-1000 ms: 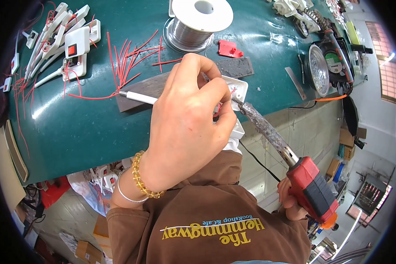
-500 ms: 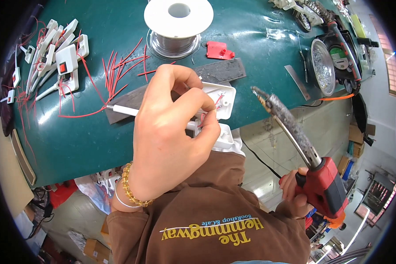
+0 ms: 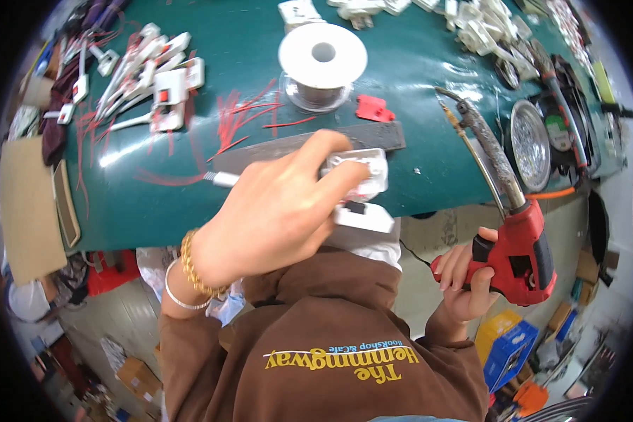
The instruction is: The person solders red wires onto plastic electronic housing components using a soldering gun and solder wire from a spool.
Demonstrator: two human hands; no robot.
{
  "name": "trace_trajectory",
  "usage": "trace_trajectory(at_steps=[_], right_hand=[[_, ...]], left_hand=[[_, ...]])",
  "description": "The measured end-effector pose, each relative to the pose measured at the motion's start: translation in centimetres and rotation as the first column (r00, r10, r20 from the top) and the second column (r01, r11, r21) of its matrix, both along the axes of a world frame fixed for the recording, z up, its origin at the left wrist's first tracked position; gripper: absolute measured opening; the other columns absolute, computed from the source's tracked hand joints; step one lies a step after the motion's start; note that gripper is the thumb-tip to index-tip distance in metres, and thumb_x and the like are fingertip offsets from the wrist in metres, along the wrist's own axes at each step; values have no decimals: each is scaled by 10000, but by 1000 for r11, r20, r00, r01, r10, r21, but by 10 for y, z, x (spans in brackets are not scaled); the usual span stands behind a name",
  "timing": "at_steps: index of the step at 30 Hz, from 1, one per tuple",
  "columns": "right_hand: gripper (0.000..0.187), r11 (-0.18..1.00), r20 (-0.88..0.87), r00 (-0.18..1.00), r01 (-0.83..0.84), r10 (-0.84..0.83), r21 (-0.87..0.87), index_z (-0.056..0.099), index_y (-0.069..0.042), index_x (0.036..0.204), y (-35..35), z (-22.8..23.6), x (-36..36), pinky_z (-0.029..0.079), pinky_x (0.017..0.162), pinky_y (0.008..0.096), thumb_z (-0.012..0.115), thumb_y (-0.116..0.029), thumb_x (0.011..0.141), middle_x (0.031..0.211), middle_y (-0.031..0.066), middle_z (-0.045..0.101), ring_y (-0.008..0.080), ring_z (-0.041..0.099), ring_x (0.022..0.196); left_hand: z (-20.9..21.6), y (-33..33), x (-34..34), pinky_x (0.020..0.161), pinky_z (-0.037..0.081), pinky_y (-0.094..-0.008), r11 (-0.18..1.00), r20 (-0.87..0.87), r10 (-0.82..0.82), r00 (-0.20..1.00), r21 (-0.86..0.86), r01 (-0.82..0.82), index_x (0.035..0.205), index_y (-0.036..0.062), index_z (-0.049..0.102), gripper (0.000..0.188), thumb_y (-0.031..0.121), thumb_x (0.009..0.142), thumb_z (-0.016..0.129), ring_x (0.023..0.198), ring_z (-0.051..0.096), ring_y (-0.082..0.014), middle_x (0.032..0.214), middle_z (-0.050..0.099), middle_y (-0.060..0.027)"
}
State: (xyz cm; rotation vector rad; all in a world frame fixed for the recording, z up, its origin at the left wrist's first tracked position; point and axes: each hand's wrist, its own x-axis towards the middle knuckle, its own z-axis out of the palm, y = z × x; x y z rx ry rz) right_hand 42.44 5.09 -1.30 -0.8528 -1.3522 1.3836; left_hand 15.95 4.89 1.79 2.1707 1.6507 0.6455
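My left hand [image 3: 281,204] is closed on a small white plastic switch case [image 3: 376,176], whose two halves lie spread apart near the table's front edge. A dark part shows in the nearer half; the fingers cover much of the inside. A white cable end [image 3: 221,178] with a ribbed sleeve sticks out left of the hand. My right hand [image 3: 464,278] grips a red and black soldering gun [image 3: 524,246] by its handle, off the table's front edge. Its sooty barrel and thin tube point up and away, the tip well to the right of the case.
A dark grey flat bar [image 3: 260,151] lies under and behind the case. Beyond it stand a solder wire spool [image 3: 323,67], a red plastic piece [image 3: 375,108] and cut red wires [image 3: 235,119]. White switches [image 3: 169,88] heap at left; a metal dish [image 3: 529,144] sits at right.
My left fingers have gone from a pinch at the wires to lying over the case. The soldering gun has moved up and away from me. The whole view has shifted.
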Motion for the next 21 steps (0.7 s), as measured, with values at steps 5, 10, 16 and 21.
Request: trace_trajectory(at_steps=[5,10,16,21], right_hand=[[518,998,-185,980,-66,68,17,355,9,1278,13,-17,-7,361,478,245,467,-386,963,515,-24,365,90,356,412],[531,998,-194,981,6,8,68,300,27,1317,22,-22,3,349,496,255,382,-384,991,528,-7,356,98,346,428],[479,998,-226,973,59,-57,4,310,24,1305,34,-20,-21,343,507,247,344,-348,1005,527,-16,338,86,315,415],[495,1000,-256,966,27,-26,1,324,0,1299,33,-16,-15,340,495,235,354,-393,999,525,-25,344,89,315,401]], left_hand=[[29,-30,-6,610,524,-310,998,311,-1,950,57,-18,1034,64,617,418,21,632,723,732,651,-227,1060,562,-120],[11,-156,-71,695,504,-335,917,291,244,925,-380,-122,1012,98,626,415,169,643,802,860,606,-257,1015,580,-77],[-144,-263,-120,780,466,-314,326,-57,843,534,-736,-593,1057,36,634,407,203,708,765,901,572,-198,976,633,-86],[-70,-220,-126,849,485,-331,533,94,771,630,-637,-557,1061,-18,629,330,193,815,684,966,617,-228,1055,650,-129]])
